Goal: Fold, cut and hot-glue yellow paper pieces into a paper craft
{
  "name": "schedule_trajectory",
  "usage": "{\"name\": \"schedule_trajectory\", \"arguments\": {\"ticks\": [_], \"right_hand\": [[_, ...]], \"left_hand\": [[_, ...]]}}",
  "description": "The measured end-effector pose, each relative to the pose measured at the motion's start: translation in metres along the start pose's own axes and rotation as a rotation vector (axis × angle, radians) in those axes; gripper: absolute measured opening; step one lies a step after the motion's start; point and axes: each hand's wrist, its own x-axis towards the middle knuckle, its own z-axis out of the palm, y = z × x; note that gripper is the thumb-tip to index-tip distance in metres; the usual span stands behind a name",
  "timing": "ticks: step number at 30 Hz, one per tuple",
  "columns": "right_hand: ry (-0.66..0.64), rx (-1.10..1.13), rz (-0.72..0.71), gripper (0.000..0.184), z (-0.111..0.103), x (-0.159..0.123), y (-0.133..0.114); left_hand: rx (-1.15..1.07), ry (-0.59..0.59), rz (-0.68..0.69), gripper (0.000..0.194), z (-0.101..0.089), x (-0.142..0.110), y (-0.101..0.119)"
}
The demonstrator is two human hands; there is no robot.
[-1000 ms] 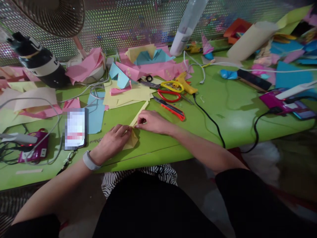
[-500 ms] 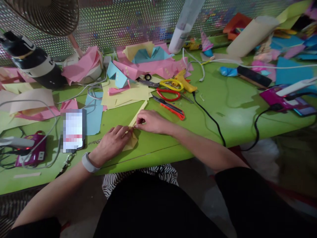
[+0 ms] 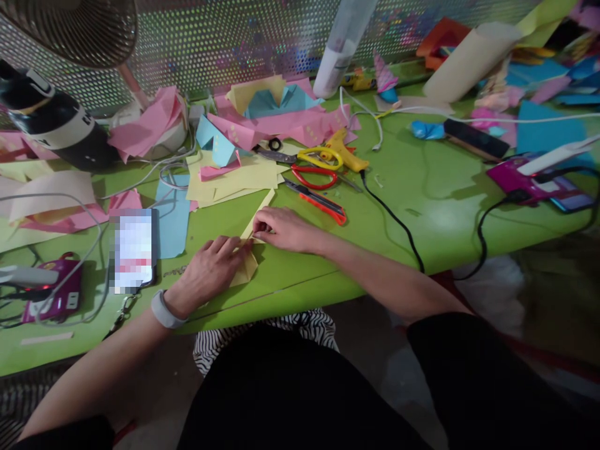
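Observation:
A folded piece of yellow paper (image 3: 246,271) lies near the table's front edge, with a narrow strip of it running away from me up and to the right. My left hand (image 3: 212,267) rests over the paper's left side, its fingers close together and holding it against the table. At the fold, my right hand (image 3: 285,230) pinches the paper's edge between thumb and curled fingers. The fingertips of both hands nearly meet, and they cover part of the fold. Just beyond the right hand lies a red box cutter (image 3: 321,205).
Behind the hands lie scissors (image 3: 315,176), a yellow glue gun (image 3: 345,153) with a black cord, and yellow sheets (image 3: 253,175). A phone (image 3: 135,247) is at the left, near a purple power strip (image 3: 59,294). A black bottle (image 3: 60,125) and a fan (image 3: 77,28) stand behind.
The view has shifted slightly, so the things on the table appear a little further left. Both hands keep nearly the same hold on the yellow paper.

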Motion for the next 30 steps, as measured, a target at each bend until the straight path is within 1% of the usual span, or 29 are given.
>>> {"name": "schedule_trajectory", "arguments": {"ticks": [5,8,11,13,16,20,25,30], "right_hand": [[0.007,-0.011,-0.019,0.001,0.001,0.001,0.002],[0.008,-0.011,-0.024,0.001,0.001,0.002,0.003],[0.007,-0.003,-0.024,0.001,0.001,0.002,0.003],[0.006,0.000,-0.018,0.001,0.001,0.001,0.002],[0.006,0.001,-0.016,0.001,0.001,0.001,0.002],[0.008,0.004,-0.029,0.001,0.000,0.001,0.002],[0.005,-0.007,-0.006,0.002,-0.002,0.001,-0.002],[-0.001,-0.009,-0.001,0.002,-0.002,0.001,-0.003]], "left_hand": [[-0.064,0.034,-0.021,0.036,0.004,-0.002,-0.007],[-0.154,0.077,-0.014,0.038,0.003,-0.004,-0.014],[-0.213,0.110,-0.059,0.036,0.000,-0.005,-0.018],[-0.169,0.102,-0.065,0.036,0.000,-0.006,-0.020],[-0.037,0.059,0.000,0.039,0.002,-0.006,-0.020],[0.055,0.018,0.056,0.042,0.003,-0.005,-0.015],[0.074,0.000,0.055,0.043,0.000,-0.001,-0.013],[0.060,-0.002,0.067,0.042,0.000,0.004,-0.018]]}}
